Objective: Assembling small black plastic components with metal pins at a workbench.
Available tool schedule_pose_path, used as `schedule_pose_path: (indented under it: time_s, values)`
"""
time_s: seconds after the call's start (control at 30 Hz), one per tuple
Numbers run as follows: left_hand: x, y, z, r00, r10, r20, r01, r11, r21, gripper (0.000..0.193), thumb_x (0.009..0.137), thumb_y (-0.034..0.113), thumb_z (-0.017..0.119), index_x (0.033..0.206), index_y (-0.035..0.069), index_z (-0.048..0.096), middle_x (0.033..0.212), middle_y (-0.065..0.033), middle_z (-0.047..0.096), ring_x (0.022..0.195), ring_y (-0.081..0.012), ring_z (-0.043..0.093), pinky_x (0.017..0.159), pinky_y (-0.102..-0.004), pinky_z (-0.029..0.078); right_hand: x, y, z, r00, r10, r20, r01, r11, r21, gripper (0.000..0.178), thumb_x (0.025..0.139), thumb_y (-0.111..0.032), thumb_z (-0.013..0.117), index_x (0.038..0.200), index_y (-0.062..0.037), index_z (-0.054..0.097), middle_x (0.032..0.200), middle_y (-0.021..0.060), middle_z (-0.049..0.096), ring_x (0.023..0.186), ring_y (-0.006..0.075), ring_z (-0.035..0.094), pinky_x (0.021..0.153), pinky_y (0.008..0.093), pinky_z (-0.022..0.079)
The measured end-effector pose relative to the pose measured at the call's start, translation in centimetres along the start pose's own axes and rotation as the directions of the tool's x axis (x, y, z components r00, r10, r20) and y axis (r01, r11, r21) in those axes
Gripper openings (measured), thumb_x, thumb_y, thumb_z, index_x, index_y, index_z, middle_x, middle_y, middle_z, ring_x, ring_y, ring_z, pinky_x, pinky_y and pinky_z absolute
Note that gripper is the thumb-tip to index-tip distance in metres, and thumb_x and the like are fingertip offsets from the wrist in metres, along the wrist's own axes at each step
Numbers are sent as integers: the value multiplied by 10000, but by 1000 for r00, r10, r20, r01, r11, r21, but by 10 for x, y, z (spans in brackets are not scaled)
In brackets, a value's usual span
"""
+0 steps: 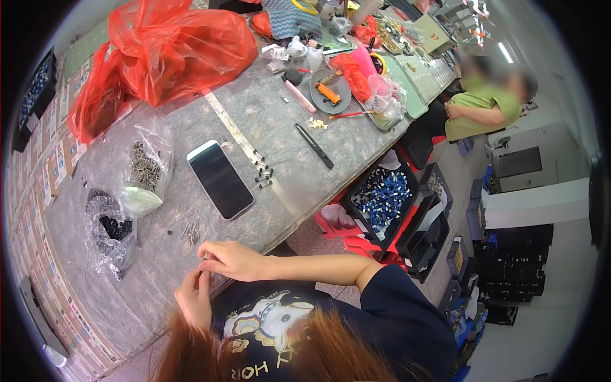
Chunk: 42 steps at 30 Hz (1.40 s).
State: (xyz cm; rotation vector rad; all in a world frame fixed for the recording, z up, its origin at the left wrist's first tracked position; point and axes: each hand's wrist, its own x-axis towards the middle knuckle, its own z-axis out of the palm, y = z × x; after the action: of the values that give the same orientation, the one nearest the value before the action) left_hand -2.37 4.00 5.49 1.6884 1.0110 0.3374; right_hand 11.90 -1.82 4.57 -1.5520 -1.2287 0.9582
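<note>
My right hand (234,261) and my left hand (193,297) meet at the table's near edge. Both sets of fingertips are pinched together around something small and dark, too tiny to name. Just beyond them lies a loose pile of thin metal pins (189,230). To their left is a clear plastic bag of small black parts (114,227). Behind it sits another clear bag, filled with metal pins (145,167). A smartphone (220,179) with a dark screen rests beyond my hands. Right of it, several small black-ended pieces (262,170) are grouped together.
A large red plastic bag (181,54) covers the table's far left. A black pen (314,145) and a grey round dish (330,90) with an orange lighter (328,94) lie farther right. Beside the table stands a black crate of blue-and-white parts (383,198). A person in green (484,114) sits beyond.
</note>
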Motion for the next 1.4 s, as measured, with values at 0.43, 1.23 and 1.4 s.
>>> schedule_pose_path:
  time_s: [0.43, 1.23, 1.4]
  values:
    - [-2, -24, 7, 919, -335, 208, 388, 865, -317, 181, 815, 151, 528, 737, -9, 554, 551, -13, 521, 458, -49, 450, 418, -166, 334, -17, 2, 5, 968, 158, 196, -209, 938, 276, 246, 824, -199, 510, 956, 7, 531, 772, 85, 598, 658, 117, 557, 605, 253, 430]
    - [13, -26, 0, 856, -369, 363, 505, 747, -432, 147, 789, 42, 530, 916, -30, 543, 685, -66, 583, 552, -103, 550, 502, -184, 452, 0, 10, 1, 852, 350, 390, -484, 811, 330, 369, 779, -267, 580, 1004, 11, 490, 591, 47, 533, 429, 91, 484, 379, 215, 378]
    - [13, -21, 0, 823, -441, 357, 564, 709, -424, 139, 744, 45, 565, 863, -27, 563, 655, -53, 576, 539, -87, 528, 514, -179, 435, 4, 8, -5, 778, 401, 483, -554, 801, 228, 368, 776, -304, 582, 994, -14, 516, 642, 27, 556, 512, 83, 530, 423, 197, 409]
